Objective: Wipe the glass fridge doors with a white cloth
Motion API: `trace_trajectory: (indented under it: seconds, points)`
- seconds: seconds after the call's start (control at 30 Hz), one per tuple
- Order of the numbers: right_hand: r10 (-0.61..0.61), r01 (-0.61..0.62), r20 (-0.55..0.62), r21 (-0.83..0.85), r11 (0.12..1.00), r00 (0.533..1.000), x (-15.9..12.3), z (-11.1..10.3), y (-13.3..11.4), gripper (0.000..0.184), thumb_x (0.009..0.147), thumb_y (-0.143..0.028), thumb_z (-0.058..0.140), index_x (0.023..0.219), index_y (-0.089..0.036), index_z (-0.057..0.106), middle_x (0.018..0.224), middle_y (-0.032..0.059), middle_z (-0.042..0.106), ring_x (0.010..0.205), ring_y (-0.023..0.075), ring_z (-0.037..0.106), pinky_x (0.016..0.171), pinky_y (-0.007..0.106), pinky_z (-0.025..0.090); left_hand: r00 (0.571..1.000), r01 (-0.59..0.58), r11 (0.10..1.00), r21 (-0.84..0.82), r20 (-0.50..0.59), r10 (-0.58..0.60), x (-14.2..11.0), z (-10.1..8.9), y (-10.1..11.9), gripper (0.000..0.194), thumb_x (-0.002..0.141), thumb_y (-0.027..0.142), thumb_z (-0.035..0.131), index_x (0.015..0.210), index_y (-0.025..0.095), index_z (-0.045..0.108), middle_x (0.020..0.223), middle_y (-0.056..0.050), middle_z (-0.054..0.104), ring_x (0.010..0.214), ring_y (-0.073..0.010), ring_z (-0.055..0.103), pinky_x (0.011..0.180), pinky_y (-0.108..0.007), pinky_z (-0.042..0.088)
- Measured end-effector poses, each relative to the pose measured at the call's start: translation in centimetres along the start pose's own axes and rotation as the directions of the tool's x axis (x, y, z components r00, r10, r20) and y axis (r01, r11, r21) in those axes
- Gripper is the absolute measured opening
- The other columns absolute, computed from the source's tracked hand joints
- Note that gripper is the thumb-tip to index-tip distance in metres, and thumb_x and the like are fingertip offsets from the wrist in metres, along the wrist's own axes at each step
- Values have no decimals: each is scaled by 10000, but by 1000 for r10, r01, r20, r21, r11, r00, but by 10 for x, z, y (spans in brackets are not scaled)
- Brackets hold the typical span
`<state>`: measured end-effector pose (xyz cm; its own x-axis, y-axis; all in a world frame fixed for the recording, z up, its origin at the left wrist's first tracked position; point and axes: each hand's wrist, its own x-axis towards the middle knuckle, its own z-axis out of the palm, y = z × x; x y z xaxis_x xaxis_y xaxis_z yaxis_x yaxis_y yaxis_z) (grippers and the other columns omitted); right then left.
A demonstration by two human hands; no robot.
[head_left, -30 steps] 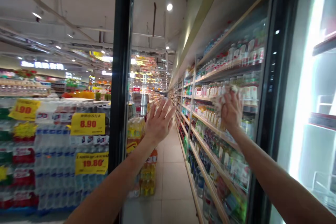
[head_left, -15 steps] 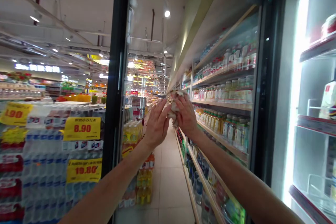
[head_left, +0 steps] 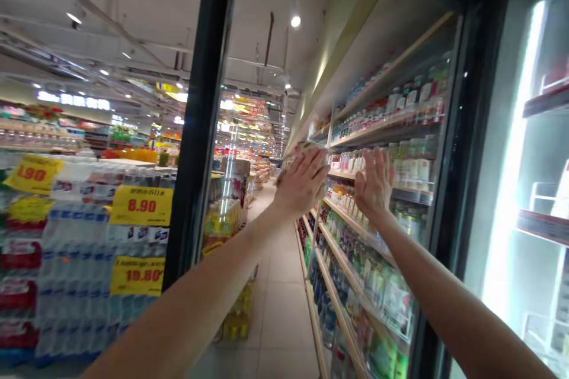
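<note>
My left hand (head_left: 303,182) presses a crumpled whitish cloth (head_left: 299,147) flat against the pane of an open glass fridge door (head_left: 262,41); only the cloth's edges show around the fingers. My right hand (head_left: 376,180) rests just to the right on the same pane, empty, with its fingers spread. Both arms reach forward and up at about head height.
The door's black frame (head_left: 195,130) stands on the left and its hinge side (head_left: 457,160) on the right. The lit fridge shelves (head_left: 542,219) lie at far right. Through the glass are a tiled aisle (head_left: 284,284), drink shelves (head_left: 364,231) and stacked water packs with yellow price signs (head_left: 141,205).
The cloth went from my right hand to my left. One second ago the right hand wiped with it far right; the hands met mid-pane, and now the right is bare and spread.
</note>
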<state>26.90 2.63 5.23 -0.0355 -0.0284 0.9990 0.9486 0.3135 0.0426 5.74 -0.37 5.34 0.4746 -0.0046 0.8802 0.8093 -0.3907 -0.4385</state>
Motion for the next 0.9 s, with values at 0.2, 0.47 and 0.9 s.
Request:
trace_trajectory:
  seconds: [0.2, 0.47, 0.9]
  points:
    - [32, -32, -25, -2, 999, 999, -4, 2, -3, 476, 865, -265, 365, 1340, -232, 377, 1445, 99, 347, 1366, 257, 253, 1074, 541, 236, 923, 301, 954, -7, -251, -293, 26, -23, -59, 570, 882, 292, 381, 1366, 44, 211, 1453, -158, 260, 1373, -249, 157, 1142, -439, 158]
    - [19, -18, -56, 13, 1000, 998, -4, 4, -2, 471, 861, -252, 359, 1330, -230, 391, 1424, 98, 384, 1355, 248, 280, 1069, 520, 257, 965, -254, 967, -20, 67, 255, -13, 2, 6, 551, 846, 257, 436, 1356, 91, 313, 1433, -108, 332, 1343, -218, 264, 1128, -376, 201]
    - [12, -12, -46, 9, 1000, 999, -5, 7, -1, 484, 849, -225, 347, 1330, -210, 390, 1432, 100, 372, 1362, 237, 266, 1080, 507, 233, 943, -316, 948, -35, 95, 318, -16, 2, 2, 505, 888, 336, 412, 1351, 147, 345, 1440, -99, 321, 1354, -221, 238, 1123, -393, 216]
